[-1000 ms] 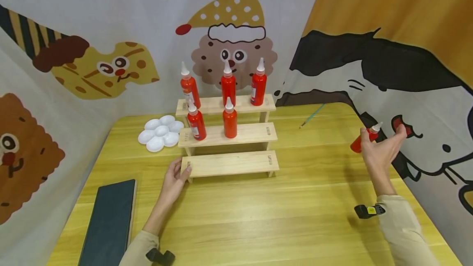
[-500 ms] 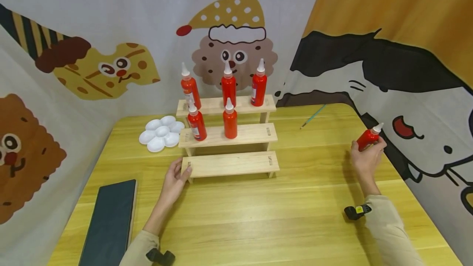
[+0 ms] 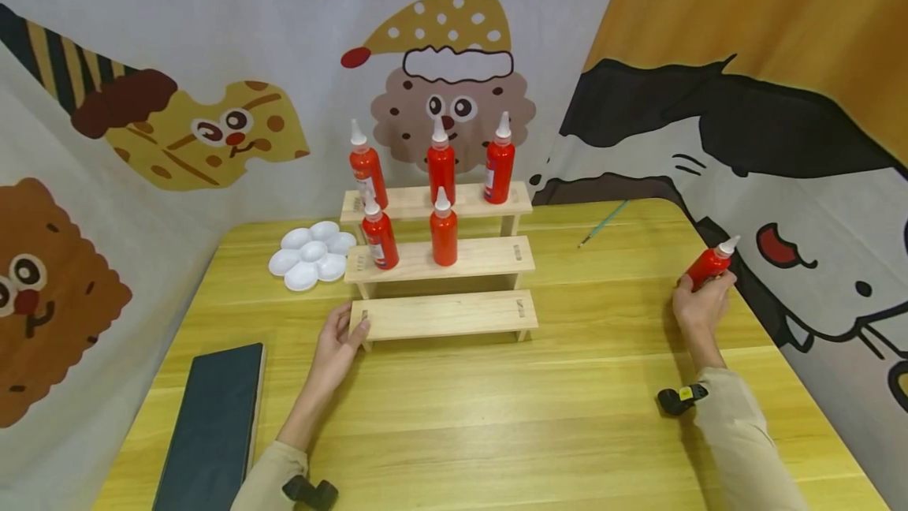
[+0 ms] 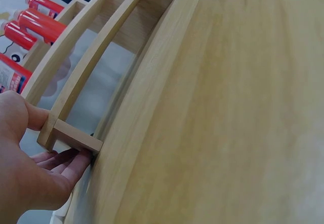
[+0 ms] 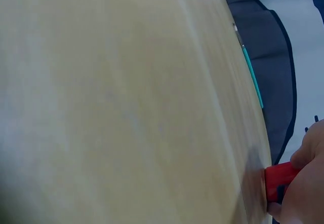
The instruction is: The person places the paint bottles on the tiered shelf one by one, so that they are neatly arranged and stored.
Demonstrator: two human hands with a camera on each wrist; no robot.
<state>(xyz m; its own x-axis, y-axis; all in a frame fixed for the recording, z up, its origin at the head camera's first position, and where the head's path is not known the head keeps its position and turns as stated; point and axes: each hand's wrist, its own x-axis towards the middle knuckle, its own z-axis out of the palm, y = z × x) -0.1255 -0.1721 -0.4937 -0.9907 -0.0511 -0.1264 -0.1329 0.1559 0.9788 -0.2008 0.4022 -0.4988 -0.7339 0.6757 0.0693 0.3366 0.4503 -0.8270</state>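
At the left end of the lowest wooden step shelf point(image 3: 440, 317), my left hand point(image 3: 339, 347) grips the board's corner, thumb on top. In the left wrist view that hand's fingers curl beneath, against the shelf's leg point(image 4: 76, 135). Far to the right, my right hand point(image 3: 702, 307) holds a red paint bottle point(image 3: 708, 265) with a white pointed nozzle, which leans to the right. The right wrist view shows the bottle's base point(image 5: 279, 177) at the table surface; whether it touches I cannot tell.
Two red paint bottles stand on the middle step point(image 3: 489, 257), three on the top step point(image 3: 407, 199). A white flower-shaped palette point(image 3: 312, 252) lies left of the steps. A thin brush point(image 3: 603, 224) lies at the back right, a dark book point(image 3: 213, 424) at the front left.
From loosely open fingers beside the bottle, my right hand has shifted left and closed around it. The bottle is slightly further right. My left hand stays on the shelf.
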